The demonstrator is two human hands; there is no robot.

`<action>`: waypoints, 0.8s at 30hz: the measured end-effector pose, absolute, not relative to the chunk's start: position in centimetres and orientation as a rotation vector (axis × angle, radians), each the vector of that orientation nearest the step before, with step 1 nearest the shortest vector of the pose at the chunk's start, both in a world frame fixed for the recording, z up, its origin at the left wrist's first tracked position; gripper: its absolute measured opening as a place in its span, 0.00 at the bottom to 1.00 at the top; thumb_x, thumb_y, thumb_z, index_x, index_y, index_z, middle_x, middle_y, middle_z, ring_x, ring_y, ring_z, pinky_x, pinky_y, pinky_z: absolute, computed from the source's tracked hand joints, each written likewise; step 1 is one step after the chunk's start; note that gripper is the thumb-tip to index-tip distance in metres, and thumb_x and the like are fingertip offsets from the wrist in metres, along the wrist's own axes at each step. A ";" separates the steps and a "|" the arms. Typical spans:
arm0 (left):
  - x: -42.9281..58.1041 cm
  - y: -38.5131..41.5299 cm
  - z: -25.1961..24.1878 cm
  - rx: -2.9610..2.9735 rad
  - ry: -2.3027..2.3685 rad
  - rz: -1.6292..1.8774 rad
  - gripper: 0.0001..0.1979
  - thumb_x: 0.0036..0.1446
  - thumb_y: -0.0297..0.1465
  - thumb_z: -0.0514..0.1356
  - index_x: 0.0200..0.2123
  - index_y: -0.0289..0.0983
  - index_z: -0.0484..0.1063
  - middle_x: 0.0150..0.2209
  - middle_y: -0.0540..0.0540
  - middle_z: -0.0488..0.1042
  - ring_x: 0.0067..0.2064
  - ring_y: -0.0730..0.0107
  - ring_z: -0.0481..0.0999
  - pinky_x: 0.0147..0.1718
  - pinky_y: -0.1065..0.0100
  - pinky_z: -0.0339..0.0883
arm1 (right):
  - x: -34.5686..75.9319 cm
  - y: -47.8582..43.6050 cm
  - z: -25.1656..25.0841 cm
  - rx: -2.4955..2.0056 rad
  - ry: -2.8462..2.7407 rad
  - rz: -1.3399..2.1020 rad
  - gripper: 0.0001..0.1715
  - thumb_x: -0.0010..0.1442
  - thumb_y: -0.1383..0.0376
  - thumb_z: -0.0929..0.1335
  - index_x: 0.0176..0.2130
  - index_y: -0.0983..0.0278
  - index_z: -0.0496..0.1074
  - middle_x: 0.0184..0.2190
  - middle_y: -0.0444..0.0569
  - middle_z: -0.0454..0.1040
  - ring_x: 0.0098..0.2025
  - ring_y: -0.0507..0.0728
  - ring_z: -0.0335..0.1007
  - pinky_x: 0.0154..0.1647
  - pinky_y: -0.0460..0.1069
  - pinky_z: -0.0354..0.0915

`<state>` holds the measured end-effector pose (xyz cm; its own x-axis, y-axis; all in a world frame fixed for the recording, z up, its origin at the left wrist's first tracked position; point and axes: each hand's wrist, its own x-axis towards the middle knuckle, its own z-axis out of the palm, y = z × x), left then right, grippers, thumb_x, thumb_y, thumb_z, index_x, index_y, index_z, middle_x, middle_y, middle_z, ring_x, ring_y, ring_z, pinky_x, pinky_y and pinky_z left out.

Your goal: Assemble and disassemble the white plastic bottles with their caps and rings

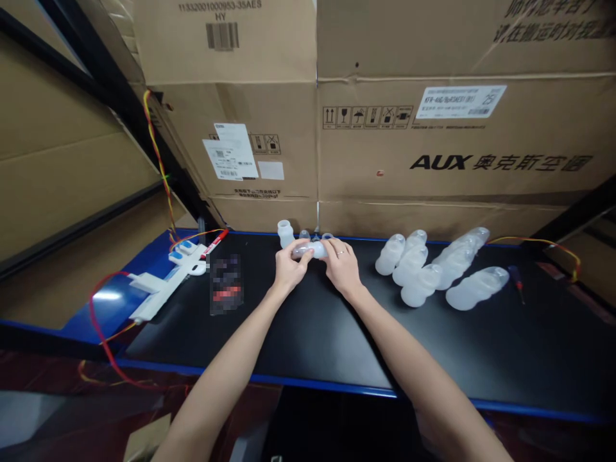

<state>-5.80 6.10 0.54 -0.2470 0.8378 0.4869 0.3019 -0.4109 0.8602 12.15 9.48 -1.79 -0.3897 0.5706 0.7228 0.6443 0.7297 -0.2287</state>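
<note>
The left hand [291,266] and right hand [342,263] are nearly closed, fingers curled around opposite ends of one small bottle [316,249]; its clear end lies toward the left hand, its whitish body toward the right. The bottle is held on its side, just above or on the counter [312,327]; which of these cannot be told. The right hand wears a ring. Both forearms reach forward and converge, backs of the hands mostly upward.

Just beyond the left hand an open-necked, translucent bottle [285,235] stands upright. Small clear pieces [304,235] lie behind the hands, partly hidden by them. Right of the hands is a cluster of clear-capped bottles [421,285], with a screwdriver [516,282] farther right. Left of the hands are a blurred packet [226,285], a red marker [219,242] and a white power strip [171,285] with plugs and wires.

Beyond the hands rises printed cardboard [356,167]. Its right side reads "AUX 奥克斯空调" under handling symbols and a white label [461,102] showing "25". Above left, "11332001000953-35AES HY" tops a barcode [222,36]; lower down are white stickers [231,157], their print too small to read.
</note>
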 end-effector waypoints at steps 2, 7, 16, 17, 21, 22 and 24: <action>-5.6 5.9 1.2 1.501 1.449 1.759 0.20 0.61 0.47 0.69 0.45 0.37 0.83 0.41 0.40 0.86 0.41 0.58 0.87 0.43 0.61 0.82 | 12.1 9.6 -2.0 -0.940 -2.012 -0.118 0.26 0.75 0.69 0.62 0.68 0.61 0.72 0.62 0.62 0.76 0.67 0.70 0.69 0.70 0.69 0.63; -7.9 6.4 2.3 1.114 1.532 1.853 0.28 0.64 0.58 0.61 0.39 0.36 0.75 0.24 0.47 0.79 0.22 0.66 0.79 0.22 0.68 0.72 | 14.3 10.6 -2.4 -1.158 -1.689 -0.062 0.22 0.72 0.65 0.66 0.63 0.63 0.74 0.58 0.64 0.76 0.62 0.73 0.71 0.66 0.71 0.67; -7.3 6.5 0.0 1.841 2.208 0.973 0.23 0.56 0.53 0.74 0.43 0.44 0.79 0.43 0.42 0.84 0.50 0.46 0.83 0.47 0.56 0.72 | 14.5 10.6 -2.5 -1.146 -1.499 0.323 0.29 0.68 0.53 0.73 0.61 0.63 0.68 0.55 0.62 0.76 0.55 0.68 0.77 0.58 0.63 0.74; -7.2 6.5 -0.1 1.882 2.207 0.942 0.23 0.57 0.53 0.73 0.46 0.44 0.80 0.48 0.41 0.83 0.54 0.45 0.81 0.48 0.55 0.72 | 14.3 10.3 -2.4 -1.135 -1.533 0.339 0.29 0.67 0.53 0.73 0.61 0.63 0.69 0.55 0.61 0.77 0.54 0.68 0.78 0.57 0.62 0.74; -7.0 6.6 0.0 1.957 2.212 1.048 0.32 0.59 0.50 0.73 0.63 0.46 0.76 0.60 0.38 0.77 0.63 0.42 0.73 0.56 0.50 0.73 | 14.0 9.6 -2.0 -1.092 -1.722 0.315 0.27 0.67 0.54 0.74 0.60 0.61 0.71 0.55 0.58 0.78 0.54 0.68 0.78 0.55 0.61 0.75; -6.9 6.6 0.1 1.984 2.168 1.138 0.32 0.60 0.48 0.72 0.64 0.46 0.75 0.61 0.37 0.76 0.63 0.43 0.72 0.59 0.50 0.72 | 14.0 9.6 -1.9 -1.080 -1.770 0.291 0.27 0.67 0.55 0.74 0.60 0.61 0.71 0.55 0.59 0.78 0.55 0.68 0.77 0.55 0.61 0.75; -6.8 6.5 0.3 2.040 1.990 1.352 0.27 0.65 0.44 0.69 0.64 0.44 0.76 0.62 0.38 0.76 0.64 0.48 0.72 0.64 0.51 0.69 | 14.1 9.6 -1.8 -1.036 -1.874 0.238 0.25 0.67 0.58 0.73 0.60 0.61 0.72 0.56 0.60 0.77 0.56 0.69 0.76 0.57 0.62 0.74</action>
